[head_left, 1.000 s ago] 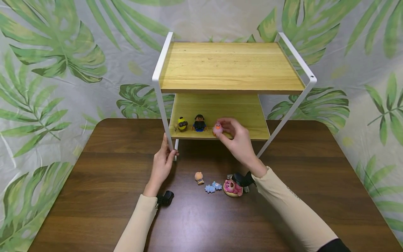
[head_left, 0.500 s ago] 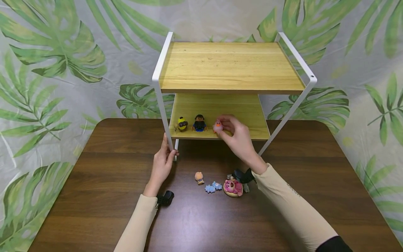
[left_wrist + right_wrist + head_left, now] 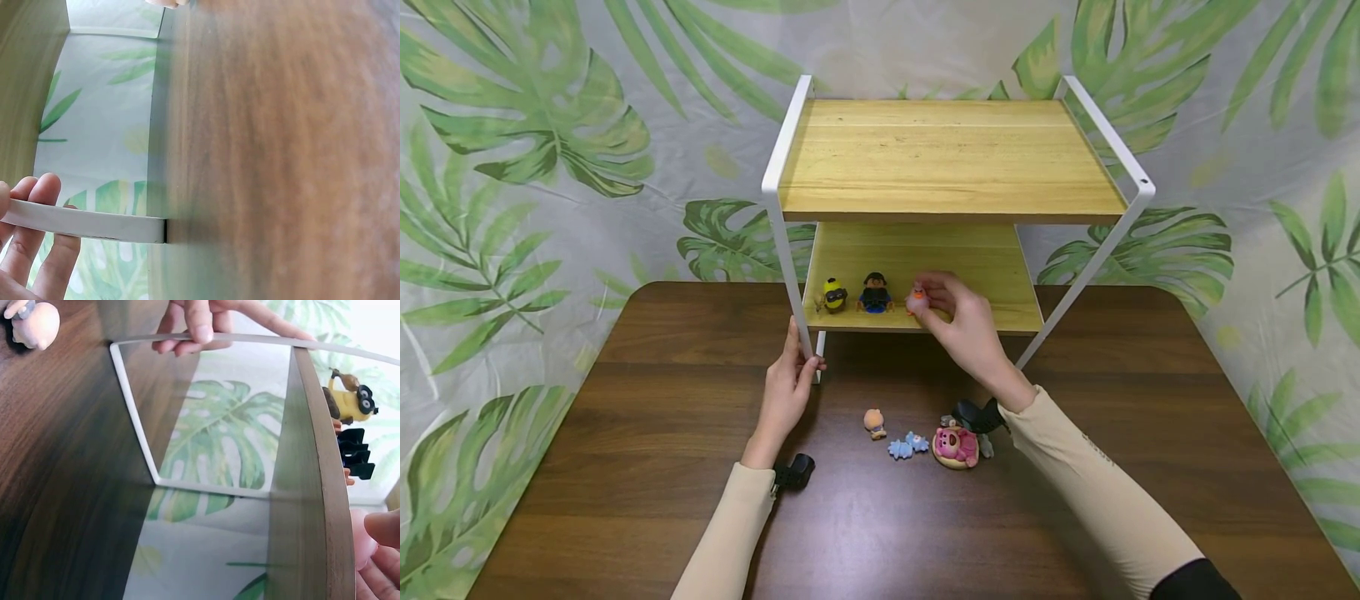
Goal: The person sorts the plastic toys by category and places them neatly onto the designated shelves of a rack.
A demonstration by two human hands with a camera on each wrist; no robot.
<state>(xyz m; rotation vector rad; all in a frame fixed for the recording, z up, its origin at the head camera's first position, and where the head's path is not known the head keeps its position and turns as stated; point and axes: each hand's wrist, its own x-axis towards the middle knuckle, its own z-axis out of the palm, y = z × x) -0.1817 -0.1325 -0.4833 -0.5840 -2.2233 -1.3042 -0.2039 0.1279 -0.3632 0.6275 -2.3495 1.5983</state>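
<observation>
My right hand [image 3: 970, 333] pinches a small pink duck figure [image 3: 917, 300] with an orange beak, at the front of the lower wooden shelf [image 3: 977, 258]. In the right wrist view, thumb and fingers hold the pink figure [image 3: 362, 540] just beyond the shelf edge. To its left stand a dark-haired toy figure [image 3: 875, 295] in black and blue and a yellow minion figure [image 3: 834, 297] with dark goggles. My left hand [image 3: 784, 396] grips the rack's white front-left leg [image 3: 792, 275]; the left wrist view has its fingers around this white leg [image 3: 119, 226].
On the brown table [image 3: 625, 467], before the rack, lie a peach-headed baby figure [image 3: 874, 422], light blue figures [image 3: 908, 445] and a pink bear [image 3: 953, 447] in a round base. Small grey pieces [image 3: 986, 447] sit beside the bear, partly hidden. The upper shelf [image 3: 940, 158] overhangs the lower one.
The duck figure has shifted very slightly back and turned a little in my right hand's fingers. My left hand stays on the leg.
</observation>
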